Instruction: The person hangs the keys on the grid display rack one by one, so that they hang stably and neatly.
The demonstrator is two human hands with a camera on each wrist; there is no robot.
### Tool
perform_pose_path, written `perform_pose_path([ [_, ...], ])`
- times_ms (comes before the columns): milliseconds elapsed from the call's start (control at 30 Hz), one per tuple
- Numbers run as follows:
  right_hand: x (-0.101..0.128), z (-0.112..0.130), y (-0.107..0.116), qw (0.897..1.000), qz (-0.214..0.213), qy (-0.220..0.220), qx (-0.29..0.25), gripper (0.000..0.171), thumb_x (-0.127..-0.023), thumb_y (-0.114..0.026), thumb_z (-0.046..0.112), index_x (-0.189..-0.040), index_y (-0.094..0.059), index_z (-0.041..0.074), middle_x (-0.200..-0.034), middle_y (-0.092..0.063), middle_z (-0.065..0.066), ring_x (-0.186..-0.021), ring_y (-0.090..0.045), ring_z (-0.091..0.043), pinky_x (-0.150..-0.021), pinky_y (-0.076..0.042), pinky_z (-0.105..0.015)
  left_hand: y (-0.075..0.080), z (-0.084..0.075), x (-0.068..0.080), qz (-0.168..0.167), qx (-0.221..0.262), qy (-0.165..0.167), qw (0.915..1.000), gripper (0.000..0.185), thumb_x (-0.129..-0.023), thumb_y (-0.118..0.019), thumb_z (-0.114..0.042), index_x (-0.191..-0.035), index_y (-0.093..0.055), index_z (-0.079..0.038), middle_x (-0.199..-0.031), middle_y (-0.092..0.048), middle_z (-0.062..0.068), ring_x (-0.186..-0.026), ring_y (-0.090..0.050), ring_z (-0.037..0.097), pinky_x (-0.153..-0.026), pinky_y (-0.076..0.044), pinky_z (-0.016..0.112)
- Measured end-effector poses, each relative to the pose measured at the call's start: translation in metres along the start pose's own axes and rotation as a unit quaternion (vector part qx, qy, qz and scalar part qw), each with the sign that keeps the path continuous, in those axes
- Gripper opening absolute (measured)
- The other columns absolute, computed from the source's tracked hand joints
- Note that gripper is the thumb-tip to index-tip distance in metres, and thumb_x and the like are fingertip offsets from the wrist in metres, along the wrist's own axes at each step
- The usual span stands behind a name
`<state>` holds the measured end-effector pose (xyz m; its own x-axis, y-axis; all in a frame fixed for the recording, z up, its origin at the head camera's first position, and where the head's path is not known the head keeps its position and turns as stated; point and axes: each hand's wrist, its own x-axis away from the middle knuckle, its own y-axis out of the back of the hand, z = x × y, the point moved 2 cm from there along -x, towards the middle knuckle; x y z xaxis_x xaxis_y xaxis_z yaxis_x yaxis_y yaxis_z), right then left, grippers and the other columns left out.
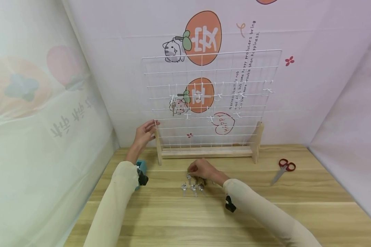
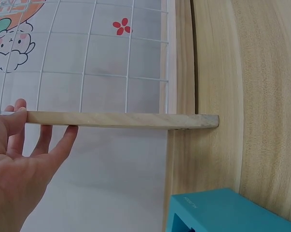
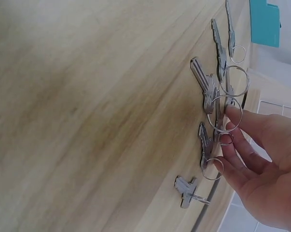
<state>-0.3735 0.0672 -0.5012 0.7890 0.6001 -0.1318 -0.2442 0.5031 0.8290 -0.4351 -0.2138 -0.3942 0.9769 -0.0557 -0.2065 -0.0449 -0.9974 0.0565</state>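
Note:
A white wire grid rack [image 1: 211,54] stands upright in a wooden base [image 1: 207,152]. My left hand [image 1: 143,134] grips the upper end of its left wooden post [image 2: 121,119], thumb on one side and fingers on the other. A single key [image 1: 173,107] hangs on a hook of the grid. Low over the tabletop, my right hand [image 3: 266,164] pinches a key [image 1: 189,177] with its fingertips. Several other silver keys with rings [image 3: 203,84] lie around those fingers. My right hand partly covers some of them in the head view.
Red-handled scissors [image 1: 282,168] lie on the wooden table [image 1: 173,219] to the right. A teal box [image 2: 222,208] sits beside the left forearm. Several white hooks [image 1: 242,95] are fixed along the grid. Printed cloth [image 1: 126,41] hangs behind the rack and at both sides.

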Motion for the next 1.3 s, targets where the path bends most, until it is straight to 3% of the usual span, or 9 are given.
perform_pose_path([
  [200,0.0007,0.0016,-0.0012,1.0,0.007,0.008,0.004,0.01,-0.091,-0.078,0.001,-0.102,-0.079,0.001,-0.098,-0.079,-0.011,-0.088,-0.074,-0.022,-0.078,-0.062,-0.031,-0.0006,-0.0012,-0.0001,-0.002,-0.01,0.002,0.9999,0.043,-0.108,-0.052,-0.002,-0.151,-0.05,-0.002,-0.149,-0.057,0.017,-0.143,-0.048,0.033,-0.11,-0.046,0.057],
  [533,0.0013,0.0053,-0.0024,0.999,0.028,0.01,0.034,0.013,-0.094,-0.076,0.004,-0.107,-0.078,0.003,-0.099,-0.076,-0.009,-0.09,-0.07,-0.02,-0.082,-0.061,-0.036,-0.0019,-0.0032,0.0009,-0.003,-0.009,0.001,1.0,0.043,-0.108,-0.051,0.0,-0.151,-0.051,-0.002,-0.149,-0.057,0.017,-0.144,-0.047,0.034,-0.11,-0.046,0.057],
  [733,0.0021,0.0048,-0.002,1.0,0.019,0.002,0.017,0.007,-0.093,-0.076,0.003,-0.1,-0.076,0.005,-0.095,-0.076,-0.006,-0.086,-0.069,-0.015,-0.08,-0.06,-0.032,-0.0023,-0.0041,0.0031,-0.004,-0.003,0.0,1.0,0.041,-0.108,-0.051,0.0,-0.149,-0.052,-0.001,-0.149,-0.057,0.019,-0.144,-0.046,0.037,-0.111,-0.044,0.059],
  [1000,0.0037,0.0022,-0.0012,1.0,-0.002,-0.004,0.001,0.006,-0.094,-0.075,0.001,-0.094,-0.076,0.006,-0.089,-0.075,-0.002,-0.076,-0.065,-0.009,-0.067,-0.057,-0.025,-0.0047,-0.0055,0.0053,-0.002,-0.011,0.002,0.9999,0.042,-0.108,-0.051,-0.002,-0.151,-0.051,-0.002,-0.151,-0.055,0.018,-0.145,-0.045,0.036,-0.112,-0.044,0.059],
  [1300,0.0062,0.0047,0.0074,1.0,-0.014,0.005,-0.014,0.007,-0.099,-0.07,0.005,-0.103,-0.076,0.005,-0.093,-0.079,-0.007,-0.078,-0.073,-0.013,-0.065,-0.059,-0.023,-0.0038,-0.0055,0.0055,-0.011,-0.028,0.005,0.9995,0.042,-0.109,-0.051,-0.002,-0.15,-0.051,-0.001,-0.15,-0.057,0.016,-0.142,-0.049,0.033,-0.11,-0.046,0.057],
])
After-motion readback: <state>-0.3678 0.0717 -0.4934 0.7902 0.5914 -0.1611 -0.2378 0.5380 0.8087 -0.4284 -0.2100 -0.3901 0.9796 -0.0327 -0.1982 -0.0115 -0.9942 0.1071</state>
